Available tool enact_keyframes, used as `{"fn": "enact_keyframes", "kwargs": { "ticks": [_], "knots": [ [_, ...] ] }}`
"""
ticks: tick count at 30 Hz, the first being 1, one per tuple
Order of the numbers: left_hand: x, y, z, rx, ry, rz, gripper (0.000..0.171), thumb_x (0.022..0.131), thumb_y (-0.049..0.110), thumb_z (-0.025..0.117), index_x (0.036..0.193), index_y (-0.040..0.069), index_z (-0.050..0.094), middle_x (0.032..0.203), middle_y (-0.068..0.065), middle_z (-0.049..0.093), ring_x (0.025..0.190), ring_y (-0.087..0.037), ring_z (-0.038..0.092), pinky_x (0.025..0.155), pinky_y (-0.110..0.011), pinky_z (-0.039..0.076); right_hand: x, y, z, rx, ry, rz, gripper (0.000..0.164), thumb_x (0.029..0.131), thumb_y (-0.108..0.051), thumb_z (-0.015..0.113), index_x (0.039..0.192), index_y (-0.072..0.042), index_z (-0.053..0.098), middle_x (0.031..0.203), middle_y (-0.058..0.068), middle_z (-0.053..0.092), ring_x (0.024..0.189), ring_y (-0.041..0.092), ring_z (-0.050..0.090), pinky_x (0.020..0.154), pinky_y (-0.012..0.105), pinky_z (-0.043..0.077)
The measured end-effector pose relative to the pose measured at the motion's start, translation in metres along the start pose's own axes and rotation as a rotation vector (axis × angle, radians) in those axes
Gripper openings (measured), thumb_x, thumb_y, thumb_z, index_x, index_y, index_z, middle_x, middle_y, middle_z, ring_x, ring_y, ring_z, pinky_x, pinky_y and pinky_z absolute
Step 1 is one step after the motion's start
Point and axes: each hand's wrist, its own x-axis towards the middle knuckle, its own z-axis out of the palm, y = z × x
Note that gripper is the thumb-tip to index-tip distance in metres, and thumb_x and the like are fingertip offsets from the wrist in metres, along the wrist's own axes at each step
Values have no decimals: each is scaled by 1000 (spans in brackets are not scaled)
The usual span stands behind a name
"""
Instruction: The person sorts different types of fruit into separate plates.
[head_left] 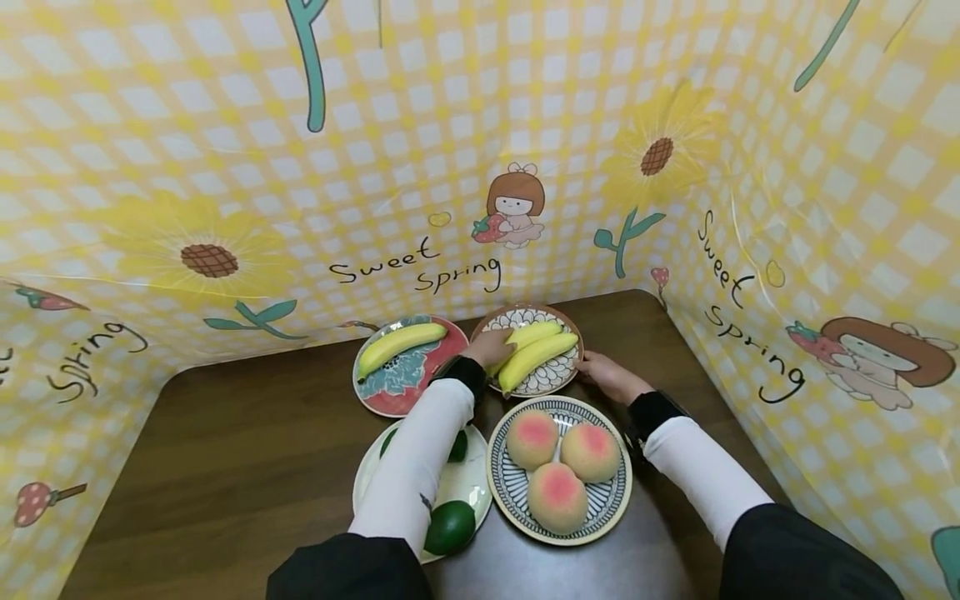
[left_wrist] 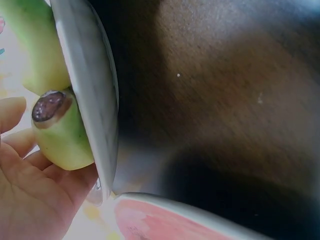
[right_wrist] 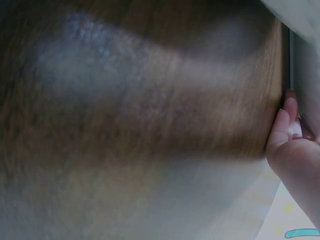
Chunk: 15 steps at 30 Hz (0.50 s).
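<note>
Two yellow bananas (head_left: 542, 358) lie side by side on a brown-rimmed plate (head_left: 557, 377) with a white petal pattern, at the back of the table. My left hand (head_left: 491, 347) holds the farther banana (head_left: 542, 330) near its left end. In the left wrist view, its fingers pass behind the dark-tipped end of a banana (left_wrist: 65, 142), close by the plate's edge (left_wrist: 97, 100). At the plate's right side, my right hand (head_left: 609, 377) grips the rim. The right wrist view shows its fingers (right_wrist: 282, 122) at the plate's underside.
Left of it, a red-and-teal flowered plate (head_left: 386, 404) bears one banana (head_left: 401, 343). In front, a blue-patterned plate (head_left: 517, 508) carries three peaches (head_left: 558, 497). A pale plate (head_left: 367, 471) with green fruit (head_left: 452, 527) lies partly under my left sleeve. Yellow checked cloth (head_left: 420, 167) walls the wooden table (head_left: 225, 467).
</note>
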Motion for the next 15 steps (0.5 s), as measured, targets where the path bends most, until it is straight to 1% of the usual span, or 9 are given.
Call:
{"fn": "enact_keyframes", "kwargs": {
  "ticks": [3,6,9,11,13,15],
  "knots": [
    [-8,2,0,8,-7,8,54,110,24,41,160,5,33,162,-15,43,152,-31,40,128,-41,30,-3,1,2,-12,-19,1,53,113,-14,21,157,13,16,161,35,24,154,46,22,130,54,20],
    [-15,5,0,21,-2,28,55,110,24,42,160,4,32,162,-15,43,151,-31,40,128,-41,30,-5,3,3,5,-18,-3,53,113,-13,21,157,14,14,161,36,22,154,47,20,130,55,19],
    [-23,8,-8,5,11,44,56,109,24,44,160,3,31,161,-17,43,150,-32,42,127,-42,31,-5,4,3,14,-17,-5,52,112,-11,22,157,15,14,160,37,23,153,47,21,130,54,19],
    [-32,8,-17,-26,39,59,58,109,26,46,161,5,30,162,-17,42,149,-33,43,126,-43,34,-6,3,4,0,-25,-3,53,112,-12,22,157,15,14,160,36,22,153,46,22,130,54,20],
    [-42,8,-34,-62,69,75,61,108,26,49,162,6,28,163,-18,40,149,-34,43,124,-46,36,-6,1,4,-12,-25,-6,53,112,-12,22,157,15,14,160,36,22,152,46,23,129,55,20],
    [-52,5,-54,-80,126,91,65,108,30,50,163,7,25,166,-18,34,152,-35,38,125,-46,34,-6,-2,4,-18,-22,-14,53,112,-12,22,157,14,13,161,36,22,152,46,23,129,54,20]
  ]
}}
